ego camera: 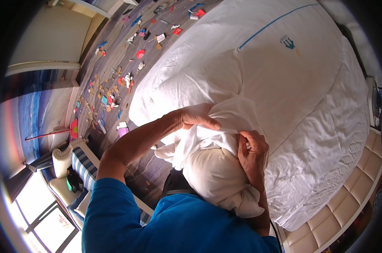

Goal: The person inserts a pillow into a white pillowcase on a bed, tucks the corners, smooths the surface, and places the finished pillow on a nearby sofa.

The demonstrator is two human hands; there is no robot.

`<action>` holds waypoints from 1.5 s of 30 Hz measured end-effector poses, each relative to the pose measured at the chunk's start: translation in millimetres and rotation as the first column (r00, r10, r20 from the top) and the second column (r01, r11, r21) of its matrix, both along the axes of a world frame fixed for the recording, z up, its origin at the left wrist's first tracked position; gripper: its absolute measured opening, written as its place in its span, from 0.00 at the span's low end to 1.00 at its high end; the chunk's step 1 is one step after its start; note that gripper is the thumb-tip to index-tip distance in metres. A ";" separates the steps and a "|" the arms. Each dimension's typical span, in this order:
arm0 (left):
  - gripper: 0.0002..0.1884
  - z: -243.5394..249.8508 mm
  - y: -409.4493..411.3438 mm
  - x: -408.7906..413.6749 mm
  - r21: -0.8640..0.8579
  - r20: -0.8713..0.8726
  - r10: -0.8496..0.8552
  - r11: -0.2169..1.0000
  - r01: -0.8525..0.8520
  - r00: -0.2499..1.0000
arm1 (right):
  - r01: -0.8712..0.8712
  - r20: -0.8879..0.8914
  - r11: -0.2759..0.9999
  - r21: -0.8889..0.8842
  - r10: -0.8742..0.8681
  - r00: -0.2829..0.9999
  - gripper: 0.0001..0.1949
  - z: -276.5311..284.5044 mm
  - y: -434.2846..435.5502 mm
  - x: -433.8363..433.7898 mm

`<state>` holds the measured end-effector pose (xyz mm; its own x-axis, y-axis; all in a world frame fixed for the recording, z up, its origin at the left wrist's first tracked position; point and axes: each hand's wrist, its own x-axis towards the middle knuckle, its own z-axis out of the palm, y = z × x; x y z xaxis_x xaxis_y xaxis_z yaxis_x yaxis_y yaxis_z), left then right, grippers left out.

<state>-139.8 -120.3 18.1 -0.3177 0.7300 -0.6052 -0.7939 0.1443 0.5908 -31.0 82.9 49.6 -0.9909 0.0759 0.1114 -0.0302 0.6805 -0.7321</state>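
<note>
Against my body is a pillow, partly covered by a white pillowcase gathered at its upper end. My left hand grips the edge of the white fabric, thumb on top, with its other fingers partly hidden. At the right, my right hand is closed on the same cloth beside the pillow, fingers bent. Just beyond both hands lies a white quilt with a blue stripe and a printed logo, spread over the bed.
Scraps and litter cover the wood-look floor at the left, near a red dustpan. A cushioned sofa stands at the lower left by the window. The padded headboard runs along the bed's right side.
</note>
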 end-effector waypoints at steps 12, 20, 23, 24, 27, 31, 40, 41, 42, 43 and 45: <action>0.31 -13.2 4.3 3.4 -0.013 0.263 0.157 0.987 -0.159 0.952 | -0.042 0.091 0.982 -0.182 0.059 0.994 0.09 5.3 6.6 4.0; 0.36 2.3 7.0 -2.8 0.037 0.054 -0.072 0.997 0.070 0.996 | 0.190 0.084 0.964 -0.185 -0.177 0.981 0.32 5.9 16.5 23.6; 0.34 -20.1 4.1 0.7 -0.031 0.116 0.012 0.999 -0.008 0.993 | 0.264 0.182 0.938 -0.225 -0.226 0.957 0.35 3.6 18.2 34.6; 0.32 -20.7 6.2 1.5 0.001 0.175 0.074 0.997 -0.076 0.982 | 0.275 0.205 0.933 -0.230 -0.230 0.951 0.35 3.4 18.7 38.4; 0.31 -14.7 7.5 5.1 0.106 0.345 0.198 0.963 -0.248 0.917 | 0.355 0.242 0.879 -0.320 -0.286 0.927 0.33 2.5 19.3 42.9; 0.33 -20.3 9.2 13.3 0.102 0.313 0.239 0.954 -0.283 0.919 | 0.480 0.427 0.739 -0.472 -0.285 0.858 0.29 4.9 17.7 38.3; 0.31 -45.4 30.2 21.6 0.185 0.152 0.106 0.974 -0.133 0.983 | 0.415 0.223 0.631 -0.655 -0.364 0.904 0.41 -13.5 9.1 6.2; 0.32 -44.1 31.2 22.6 0.184 0.236 0.143 0.965 -0.188 0.961 | 0.383 0.180 0.670 -0.636 -0.354 0.918 0.43 -13.6 8.0 5.1; 0.33 -42.4 31.1 23.4 0.178 0.318 0.180 0.953 -0.246 0.931 | 0.400 0.175 0.721 -0.566 -0.369 0.913 0.47 -12.7 5.4 5.7; 0.33 -41.9 29.8 24.3 0.147 0.294 0.221 0.951 -0.273 0.930 | 0.441 0.197 0.764 -0.471 -0.396 0.897 0.48 -10.4 5.4 7.9; 0.34 -38.8 27.9 26.0 0.087 0.243 0.298 0.941 -0.327 0.923 | 0.507 0.230 0.822 -0.261 -0.457 0.859 0.50 -5.9 6.1 13.1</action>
